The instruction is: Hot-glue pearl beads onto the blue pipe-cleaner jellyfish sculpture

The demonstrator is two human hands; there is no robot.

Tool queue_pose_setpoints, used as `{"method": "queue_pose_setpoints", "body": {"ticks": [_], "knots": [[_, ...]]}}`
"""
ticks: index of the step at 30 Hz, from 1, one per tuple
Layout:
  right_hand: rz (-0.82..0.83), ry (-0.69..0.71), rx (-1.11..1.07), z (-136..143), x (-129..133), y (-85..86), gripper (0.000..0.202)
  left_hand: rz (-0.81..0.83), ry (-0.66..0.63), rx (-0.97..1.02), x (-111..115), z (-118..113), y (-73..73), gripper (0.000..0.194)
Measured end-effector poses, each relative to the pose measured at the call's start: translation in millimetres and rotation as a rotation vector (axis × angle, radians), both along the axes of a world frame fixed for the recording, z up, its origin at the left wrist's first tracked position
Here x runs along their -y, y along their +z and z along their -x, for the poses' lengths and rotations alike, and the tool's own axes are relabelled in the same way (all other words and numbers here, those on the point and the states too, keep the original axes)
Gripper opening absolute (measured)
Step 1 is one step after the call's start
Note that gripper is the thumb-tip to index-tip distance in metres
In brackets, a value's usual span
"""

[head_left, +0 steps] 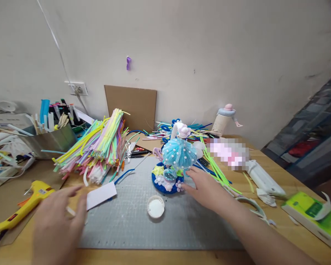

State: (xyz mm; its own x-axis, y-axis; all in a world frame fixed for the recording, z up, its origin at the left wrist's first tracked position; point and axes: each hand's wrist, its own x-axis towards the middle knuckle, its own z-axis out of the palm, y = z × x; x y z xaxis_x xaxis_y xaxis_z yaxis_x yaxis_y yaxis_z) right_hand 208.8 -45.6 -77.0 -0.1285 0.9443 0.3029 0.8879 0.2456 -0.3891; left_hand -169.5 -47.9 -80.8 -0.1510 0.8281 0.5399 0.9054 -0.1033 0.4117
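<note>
Ornament (pixel 179 151) stood upright on the grey mat (pixel 121 230), right of the mat's middle. Dark blue round base, with pale flowers and yellow-green tufts set about it; above, a light blue shade dotted with white beads; a white curved top carrying a pinkish-white bloom.

Right hand (pixel 205 187) reached in from the near right, at the ornament's right side. Thumb tip at a pale flower on the base, fingers just under the shade's edge. From where I stood, could not tell whether it gripped or merely touched.

Left hand (pixel 57 222) badly blurred, near the mat's left edge, thumb and fingers parted. A small white piece showed in the gap; could not tell whether it was held. Card (pixel 101 196), white, lay just beyond the fingers on the mat's edge. Glue gun (pixel 30 201), yellow, lay to the left of that hand on brown board.

Bowl (pixel 156 218), small, with white contents, sat on the mat in front of the ornament, apart from both hands.

Behind the left hand, a thick heap of pastel stems (pixel 110 141), and beside it a metal tin (pixel 51 145) of sticks. Cardboard (pixel 132 105) leaned against the wall (pixel 176 44). Green stems (pixel 219 167) ran along the right hand's far side. Bottle (pixel 220 123) stood farther back; a green pack (pixel 314 217) lay at the table's right.
</note>
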Motion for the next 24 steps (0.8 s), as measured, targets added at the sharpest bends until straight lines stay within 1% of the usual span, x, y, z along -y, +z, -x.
{"method": "queue_pose_setpoints", "body": {"ticks": [1,2,3,4,5,7,9,12,15,19,24], "knots": [[-0.046,-0.014,0.001,4.1,-5.4,-4.7,0.021,0.064,-0.116,0.037,-1.3,-28.7,5.5,0.027],[-0.076,-0.024,-0.011,8.7,-9.6,-9.5,0.022,0.147,-0.265,0.090,-5.1,-56.1,10.8,0.027],[-0.092,-0.028,-0.027,13.2,-12.7,-14.1,0.023,0.241,-0.404,0.126,-11.1,-81.7,15.2,0.028],[-0.100,-0.025,-0.040,17.4,-14.7,-18.4,0.024,0.330,-0.507,0.146,-18.8,-104.7,18.1,0.030],[-0.110,-0.018,-0.050,21.0,-15.6,-22.1,0.025,0.376,-0.576,0.153,-27.7,-125.0,19.2,0.030],[-0.135,0.007,-0.051,25.4,-15.6,-28.2,0.026,0.375,-0.652,0.126,-46.3,-156.3,15.7,0.030],[-0.159,0.026,-0.025,26.6,-14.7,-32.6,0.028,0.355,-0.649,0.073,-62.0,-176.0,6.8,0.029],[-0.168,0.032,0.052,25.1,-14.3,-37.4,0.031,0.306,-0.632,0.046,-75.4,-189.4,-7.9,0.031],[-0.166,0.031,0.118,23.2,-15.3,-41.9,0.033,0.261,-0.642,0.072,-79.2,-193.0,-16.3,0.028],[-0.179,0.026,0.124,21.0,-16.5,-49.0,0.032,0.222,-0.684,0.074,-80.7,-194.4,-18.0,0.026],[-0.195,0.034,0.145,19.8,-17.3,-53.6,0.032,0.208,-0.693,0.082,-81.4,-196.1,-18.3,0.022]]}}
